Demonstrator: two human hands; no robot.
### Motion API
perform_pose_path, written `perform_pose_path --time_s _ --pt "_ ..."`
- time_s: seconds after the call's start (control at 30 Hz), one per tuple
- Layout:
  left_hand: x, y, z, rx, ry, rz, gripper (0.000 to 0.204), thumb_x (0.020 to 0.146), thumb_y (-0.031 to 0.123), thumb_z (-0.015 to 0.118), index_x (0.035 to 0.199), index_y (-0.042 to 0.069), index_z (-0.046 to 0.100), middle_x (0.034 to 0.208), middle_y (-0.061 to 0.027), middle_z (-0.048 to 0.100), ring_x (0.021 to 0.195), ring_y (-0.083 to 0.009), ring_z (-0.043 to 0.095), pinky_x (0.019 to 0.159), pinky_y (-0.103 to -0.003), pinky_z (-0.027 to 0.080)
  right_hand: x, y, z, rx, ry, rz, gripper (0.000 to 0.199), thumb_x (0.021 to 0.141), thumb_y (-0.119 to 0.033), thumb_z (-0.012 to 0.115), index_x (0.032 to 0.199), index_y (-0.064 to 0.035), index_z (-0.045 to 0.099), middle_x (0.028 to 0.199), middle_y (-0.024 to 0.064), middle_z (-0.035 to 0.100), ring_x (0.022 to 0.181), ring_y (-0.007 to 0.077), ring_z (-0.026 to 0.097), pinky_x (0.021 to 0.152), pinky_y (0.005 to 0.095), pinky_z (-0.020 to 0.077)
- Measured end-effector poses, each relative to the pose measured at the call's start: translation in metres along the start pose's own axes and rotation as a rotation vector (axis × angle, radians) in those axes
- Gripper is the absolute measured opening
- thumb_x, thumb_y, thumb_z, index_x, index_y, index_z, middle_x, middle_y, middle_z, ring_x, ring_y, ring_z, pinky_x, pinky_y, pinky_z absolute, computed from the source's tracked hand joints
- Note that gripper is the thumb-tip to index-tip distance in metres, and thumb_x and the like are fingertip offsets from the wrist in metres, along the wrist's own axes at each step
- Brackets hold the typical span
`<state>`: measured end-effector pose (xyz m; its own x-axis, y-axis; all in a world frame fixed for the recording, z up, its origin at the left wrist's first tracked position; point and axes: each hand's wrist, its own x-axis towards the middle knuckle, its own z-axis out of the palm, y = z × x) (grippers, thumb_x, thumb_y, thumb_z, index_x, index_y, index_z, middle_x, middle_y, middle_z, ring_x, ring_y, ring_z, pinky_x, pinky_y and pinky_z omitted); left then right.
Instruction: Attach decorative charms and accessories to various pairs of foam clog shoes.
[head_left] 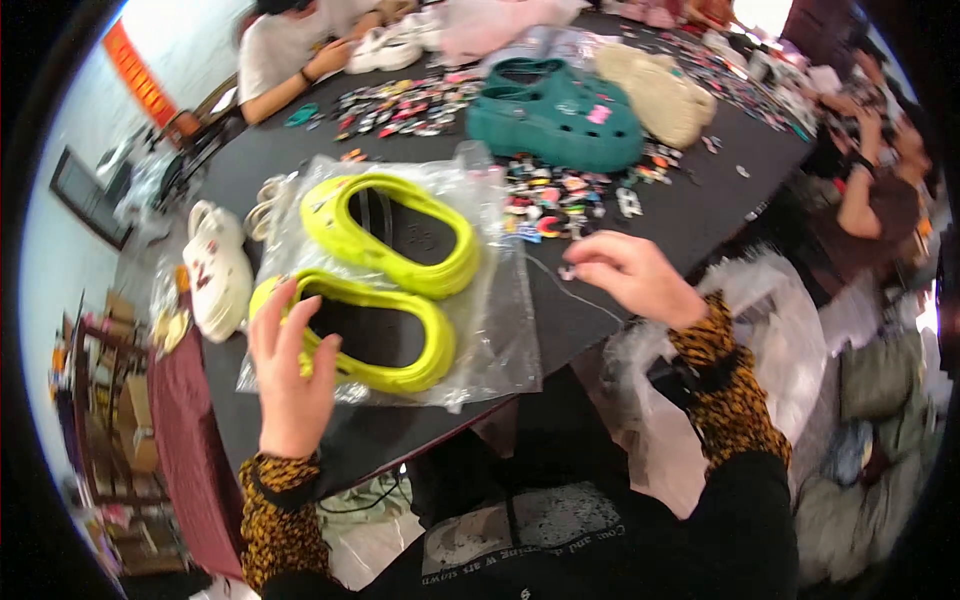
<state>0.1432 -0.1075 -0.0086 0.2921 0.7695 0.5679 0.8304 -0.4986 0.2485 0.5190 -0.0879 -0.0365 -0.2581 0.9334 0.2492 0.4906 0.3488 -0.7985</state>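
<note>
Your left hand [290,375] lies flat on the near lime-green clog [360,335], fingers spread over its left rim and closed on nothing. Its twin, the far lime-green clog [395,232], sits just beyond, and both rest on a clear plastic bag [500,330] spread across the near edge of the black table [680,215]. Your right hand [630,275] hovers to the right of the bag, fingertips pinched on a small charm [568,271] too tiny to make out. To the left of the bag lies a white clog [215,270]. Farther back stands a pair of teal clogs [560,115], with a cream clog [660,95] to their right. Colourful shoe charms [550,200] are scattered between the teal pair and you. At the far left a person [290,55] leans over the table; another person [875,195] sits on the right. An orange banner [135,70] hangs on the far-left wall.
</note>
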Motion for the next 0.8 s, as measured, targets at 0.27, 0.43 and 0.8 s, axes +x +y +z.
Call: perform_pose_path --time_s 0.27,0.43,0.8 --pt "-0.019 0.026 -0.008 0.105 -0.084 0.138 0.039 0.068 0.002 0.069 0.105 0.005 0.057 0.122 -0.013 0.052 0.118 -0.0341 0.045 0.1 -0.047 0.032 -0.012 0.005 0.014 0.108 -0.084 0.198 0.019 0.086 -0.008 0.059 0.101 0.0022 0.064 0.087 0.0036 0.065 0.078 0.0054 0.057 0.068 0.022 0.0456" --pt "-0.011 0.024 -0.009 0.124 -0.034 0.114 0.041 0.068 0.003 0.07 0.107 0.004 0.057 0.122 -0.0133 0.052 0.115 -0.0345 0.047 0.097 -0.046 0.035 -0.005 0.006 0.019 0.172 -0.088 0.178 0.018 0.087 -0.005 0.059 0.102 0.0031 0.063 0.087 0.0035 0.065 0.079 0.0058 0.057 0.068 0.0219 0.0459" --pt "-0.016 -0.008 -0.026 0.11 0.071 -0.096 0.055 0.074 0.005 0.069 0.124 0.0 0.047 0.126 -0.0192 0.046 0.114 -0.038 0.045 0.097 -0.045 0.037 0.105 -0.075 0.075 -0.104 -0.245 -0.392 0.023 0.083 -0.016 0.058 0.096 0.0026 0.062 0.091 0.02 0.064 0.083 0.032 0.063 0.075 0.038 0.049"
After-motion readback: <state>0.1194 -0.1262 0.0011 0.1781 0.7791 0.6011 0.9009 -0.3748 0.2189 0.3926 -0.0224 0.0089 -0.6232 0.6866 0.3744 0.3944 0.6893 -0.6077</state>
